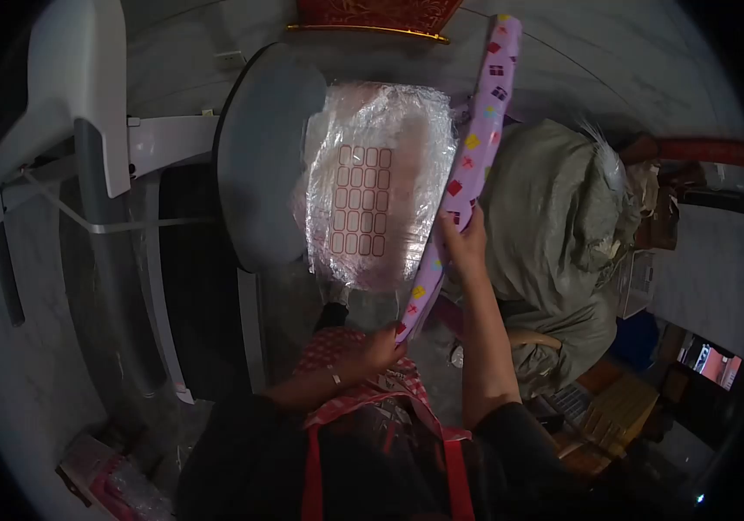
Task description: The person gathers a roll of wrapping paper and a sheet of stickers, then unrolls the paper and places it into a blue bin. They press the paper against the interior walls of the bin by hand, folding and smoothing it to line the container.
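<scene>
A long roll of pink-purple wrapping paper with small coloured gift prints (474, 143) slants from the top right toward my body. My left hand (379, 349) is closed round its lower end. Near its middle, my right hand (466, 241) grips the roll from the right side. Just left of the roll lies a flat pack in clear shiny plastic (407, 174), with a grid of red-outlined labels (361, 200) on it. The pack rests partly over a round grey seat or tabletop (268, 165).
A treadmill-like machine (203, 260) stands at the left. Large grey-green sacks (537, 208) sit at the right. A red panel with a gold edge (372, 16) is at the top. Further right are a cardboard box (619, 408) and a lit screen (713, 363).
</scene>
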A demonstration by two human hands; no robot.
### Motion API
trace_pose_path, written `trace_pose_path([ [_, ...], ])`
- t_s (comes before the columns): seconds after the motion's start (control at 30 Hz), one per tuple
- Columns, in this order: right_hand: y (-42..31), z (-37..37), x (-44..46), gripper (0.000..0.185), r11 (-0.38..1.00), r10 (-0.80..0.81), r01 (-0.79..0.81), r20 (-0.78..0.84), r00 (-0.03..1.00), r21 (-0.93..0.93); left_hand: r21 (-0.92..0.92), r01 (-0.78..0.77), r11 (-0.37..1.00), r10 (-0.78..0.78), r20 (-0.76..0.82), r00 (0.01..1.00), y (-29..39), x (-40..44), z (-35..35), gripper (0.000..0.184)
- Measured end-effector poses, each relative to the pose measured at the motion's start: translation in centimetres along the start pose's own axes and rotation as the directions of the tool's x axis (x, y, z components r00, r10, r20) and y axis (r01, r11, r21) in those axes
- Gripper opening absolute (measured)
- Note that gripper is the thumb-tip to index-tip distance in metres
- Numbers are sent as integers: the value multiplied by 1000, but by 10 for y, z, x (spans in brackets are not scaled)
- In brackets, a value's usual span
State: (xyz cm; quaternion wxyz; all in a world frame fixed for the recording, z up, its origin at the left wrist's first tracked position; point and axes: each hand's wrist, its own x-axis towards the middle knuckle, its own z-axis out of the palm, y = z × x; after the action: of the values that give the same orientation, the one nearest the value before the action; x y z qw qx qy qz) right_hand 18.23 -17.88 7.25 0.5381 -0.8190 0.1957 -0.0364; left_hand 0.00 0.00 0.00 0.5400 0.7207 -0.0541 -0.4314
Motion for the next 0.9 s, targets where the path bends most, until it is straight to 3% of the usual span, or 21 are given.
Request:
trace_pose_path([
  [0.03,2,-13,-1,55,995,-79,86,-142,987,43,93,-80,992,77,32,997,9,-2,-1,58],
  [0.07,3,-31,-4,52,998,-24,34,-174,984,54,183,-163,969,153,69,986,17,-2,-2,53],
  [0.1,13,-29,-6,49,993,70,-50,-186,980,108,203,-117,972,103,80,991,13,-5,-15,53],
  [0.17,23,-61,-10,44,993,59,-28,-286,956,113,133,-476,869,454,168,875,23,14,-15,49],
  [0.23,34,-96,-21,41,1000,-10,3,-371,929,-18,53,-252,966,252,24,968,0,47,-23,51],
  [0.27,45,-120,-34,42,995,2,-41,-394,919,-89,174,-192,966,224,-196,955,-17,71,-35,52],
  [0.3,54,-142,-51,43,984,14,-87,-421,907,-156,280,-110,954,221,-405,887,-28,97,-55,53],
  [0.33,49,-159,-71,46,939,68,-208,-445,893,-274,483,105,869,213,-558,802,-21,111,-80,53],
  [0.37,57,-173,-94,47,941,92,-230,-467,879,-249,406,186,895,199,-736,647,-50,135,-96,55],
  [0.43,70,-193,-141,49,909,142,-315,-507,850,-272,367,387,846,140,-853,502,-55,153,-117,64],
  [0.47,73,-201,-167,50,868,170,-379,-525,834,-320,380,385,841,146,-844,516,-40,156,-121,64],
  [0.53,90,-209,-222,51,788,243,-492,-548,800,-369,109,615,781,-293,-806,514,7,150,-130,74],
  [0.57,87,-206,-241,51,787,258,-506,-557,790,-353,99,622,777,-272,-838,474,5,154,-131,67],
  [0.6,79,-201,-257,51,748,354,-580,-546,759,-322,121,624,772,-260,-836,484,-10,158,-133,67],
  [0.63,74,-198,-272,51,700,446,-652,-534,718,-292,52,486,872,-256,-799,544,-33,164,-137,57],
  [0.67,77,-197,-290,51,693,458,-666,-546,702,-275,-31,340,940,-243,-759,604,-52,170,-140,47],
  [0.7,81,-196,-309,50,658,463,-678,-534,708,-328,-13,344,939,-237,-747,621,-63,172,-140,47],
  [0.77,77,-194,-330,48,630,511,-702,-503,697,-332,-112,264,958,-228,-854,467,-91,175,-146,33],
  [0.83,77,-191,-342,48,643,528,-706,-495,690,-297,-165,257,952,-278,-815,509,-123,182,-162,34],
  [0.9,87,-194,-349,48,662,534,-701,-488,690,-267,-428,146,892,-433,-714,551,-89,174,-164,39],
])
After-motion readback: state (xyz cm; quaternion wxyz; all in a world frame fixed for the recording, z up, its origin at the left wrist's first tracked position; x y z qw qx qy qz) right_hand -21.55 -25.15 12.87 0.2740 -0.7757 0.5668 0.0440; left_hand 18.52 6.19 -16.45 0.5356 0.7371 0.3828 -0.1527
